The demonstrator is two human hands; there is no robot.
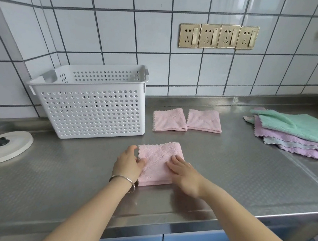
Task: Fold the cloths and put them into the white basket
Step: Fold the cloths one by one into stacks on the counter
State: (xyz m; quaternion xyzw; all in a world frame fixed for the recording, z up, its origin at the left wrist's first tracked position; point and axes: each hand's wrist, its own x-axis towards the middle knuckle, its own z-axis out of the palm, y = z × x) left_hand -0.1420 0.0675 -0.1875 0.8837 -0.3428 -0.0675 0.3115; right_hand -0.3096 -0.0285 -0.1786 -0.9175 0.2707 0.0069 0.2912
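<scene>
A steel counter [62,178] fills the lower frame. The white basket [92,101] stands upright at centre left against the tiled wall. At the right edge lies a stack of unfolded green and purple cloths [299,136]. Two folded pink cloths [186,120] lie side by side just right of the basket. At lower centre a third folded pink cloth [156,163] lies flat; the left hand [128,165] touches its left edge with loosely extended fingers, and the right hand [184,173] presses flat on it, fingers straight and together.
</scene>
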